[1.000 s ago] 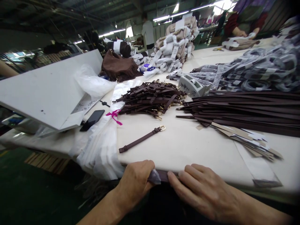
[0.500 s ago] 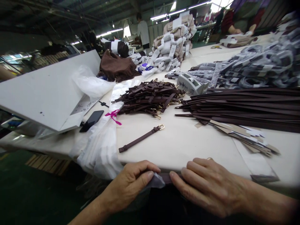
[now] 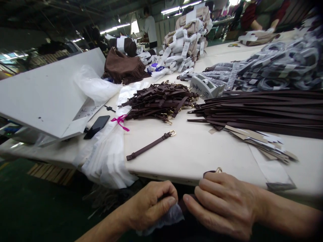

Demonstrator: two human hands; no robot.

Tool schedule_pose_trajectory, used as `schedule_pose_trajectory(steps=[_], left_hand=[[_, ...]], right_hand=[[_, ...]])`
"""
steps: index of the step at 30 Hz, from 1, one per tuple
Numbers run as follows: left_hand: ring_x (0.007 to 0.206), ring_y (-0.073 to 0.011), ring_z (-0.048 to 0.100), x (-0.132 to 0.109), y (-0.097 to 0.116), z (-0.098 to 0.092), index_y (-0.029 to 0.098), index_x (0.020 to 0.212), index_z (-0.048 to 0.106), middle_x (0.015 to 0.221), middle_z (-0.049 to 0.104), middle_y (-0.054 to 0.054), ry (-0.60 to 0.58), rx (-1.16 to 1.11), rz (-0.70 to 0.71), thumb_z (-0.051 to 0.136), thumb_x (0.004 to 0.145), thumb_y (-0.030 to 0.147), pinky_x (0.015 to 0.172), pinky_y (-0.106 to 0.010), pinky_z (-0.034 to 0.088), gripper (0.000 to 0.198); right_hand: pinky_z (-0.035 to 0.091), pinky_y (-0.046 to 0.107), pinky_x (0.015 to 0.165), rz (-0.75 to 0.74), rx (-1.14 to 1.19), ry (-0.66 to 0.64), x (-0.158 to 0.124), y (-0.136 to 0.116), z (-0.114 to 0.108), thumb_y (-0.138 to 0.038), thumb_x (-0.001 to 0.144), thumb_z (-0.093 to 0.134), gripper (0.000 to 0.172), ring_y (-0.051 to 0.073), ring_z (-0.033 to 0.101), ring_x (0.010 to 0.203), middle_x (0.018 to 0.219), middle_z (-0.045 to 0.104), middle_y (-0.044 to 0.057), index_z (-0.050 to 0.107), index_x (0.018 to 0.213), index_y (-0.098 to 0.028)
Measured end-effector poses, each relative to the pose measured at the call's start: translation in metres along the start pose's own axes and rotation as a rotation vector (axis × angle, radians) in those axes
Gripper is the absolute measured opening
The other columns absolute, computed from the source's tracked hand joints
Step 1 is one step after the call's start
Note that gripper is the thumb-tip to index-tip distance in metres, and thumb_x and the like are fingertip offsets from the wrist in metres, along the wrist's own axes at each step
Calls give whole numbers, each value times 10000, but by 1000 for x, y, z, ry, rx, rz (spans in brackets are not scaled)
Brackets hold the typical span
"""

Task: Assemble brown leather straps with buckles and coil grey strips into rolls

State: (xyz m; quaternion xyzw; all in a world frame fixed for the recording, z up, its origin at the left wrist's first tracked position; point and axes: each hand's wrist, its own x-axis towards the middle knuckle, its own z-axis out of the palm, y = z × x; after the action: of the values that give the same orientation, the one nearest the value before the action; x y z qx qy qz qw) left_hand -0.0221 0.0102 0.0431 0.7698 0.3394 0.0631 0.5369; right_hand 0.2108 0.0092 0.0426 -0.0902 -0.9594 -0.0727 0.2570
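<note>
My left hand (image 3: 148,207) pinches the edge of a clear plastic sleeve (image 3: 174,216) in front of the table edge. My right hand (image 3: 225,203) grips a dark brown strap; its gold buckle (image 3: 219,170) pokes out above the knuckles. The strap's lower part shows between my hands, beside the sleeve's mouth; whether it is inside is unclear. On the table ahead lies a single short brown strap (image 3: 150,147) with a gold buckle. Behind it is a heap of similar short straps (image 3: 158,101). A stack of plastic sleeves (image 3: 104,164), tied with pink string (image 3: 121,121), drapes over the edge.
Long dark strips (image 3: 264,112) and card pieces (image 3: 262,144) lie right, near a tape dispenser (image 3: 205,87). Wrapped straps (image 3: 275,70) pile behind. A phone (image 3: 97,127), white board (image 3: 50,94) and fringed brown bag (image 3: 123,67) are left. A co-worker's hands (image 3: 257,26) work far right.
Both hands have dropped slightly below the table edge. The right hand has turned, and the strap's buckle end now stands up more above it. The plastic sleeve hangs lower.
</note>
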Motion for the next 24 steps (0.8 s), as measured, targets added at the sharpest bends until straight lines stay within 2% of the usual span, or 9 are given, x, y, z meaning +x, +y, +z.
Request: schedule_pose_trajectory(steps=[3,5,7,8,11,14,18,22,24], left_hand=[[622,-86,438,3,-3,4,142,788,510,690,514,-5,37,-50,-5,354,892,357,585,-195,365,285],[625,-90,432,4,-5,4,139,772,508,680,494,-8,223,-44,1,361,889,380,587,-203,363,305],[629,-86,430,6,-9,5,136,777,510,687,481,-6,342,-131,-24,397,876,401,581,-198,359,305],[609,-78,427,7,-13,5,134,781,509,683,478,-2,308,-248,-56,433,859,418,562,-190,357,304],[486,-51,422,13,-25,9,133,772,488,624,487,17,33,-708,-215,561,769,466,467,-164,351,341],[417,-67,469,15,-30,7,131,836,498,577,539,10,-18,-840,-321,546,773,495,420,-161,342,373],[587,-120,568,11,-16,-15,104,920,586,722,614,-54,-80,-551,-283,347,853,566,555,-216,416,525],[798,-144,551,5,4,-31,181,947,624,869,607,-10,-117,181,-116,614,764,381,701,-219,410,272],[844,-167,561,3,7,-28,205,1104,542,961,615,-24,-36,457,-45,643,745,253,754,-260,429,375]], right_hand=[[263,304,395,2,13,-18,-1,-3,3,-188,841,513,261,131,473,481,621,579,29,612,1035,-44],[289,299,430,191,120,-50,0,-7,5,-170,868,470,206,130,465,496,614,571,24,619,972,-72],[321,265,463,488,396,-106,3,-12,7,-191,906,417,211,108,449,499,590,541,-1,610,865,-117],[328,239,471,612,576,-139,5,-14,8,-218,916,407,229,92,439,496,583,525,-15,598,821,-134],[315,186,468,807,976,-233,12,-16,8,-268,891,445,213,62,410,492,575,486,-43,578,770,-153],[262,191,438,1011,1017,-232,15,-7,9,-256,847,463,218,60,346,472,527,415,-54,541,674,-149],[232,191,424,1188,1071,-273,15,7,16,-276,804,482,267,61,304,479,505,356,-54,479,571,-146],[179,174,363,1348,1320,-327,17,11,21,-305,780,501,238,45,264,410,465,333,-73,482,595,-157],[135,173,333,1450,1488,-262,19,11,22,-334,765,518,264,35,209,356,416,286,-95,434,573,-174]])
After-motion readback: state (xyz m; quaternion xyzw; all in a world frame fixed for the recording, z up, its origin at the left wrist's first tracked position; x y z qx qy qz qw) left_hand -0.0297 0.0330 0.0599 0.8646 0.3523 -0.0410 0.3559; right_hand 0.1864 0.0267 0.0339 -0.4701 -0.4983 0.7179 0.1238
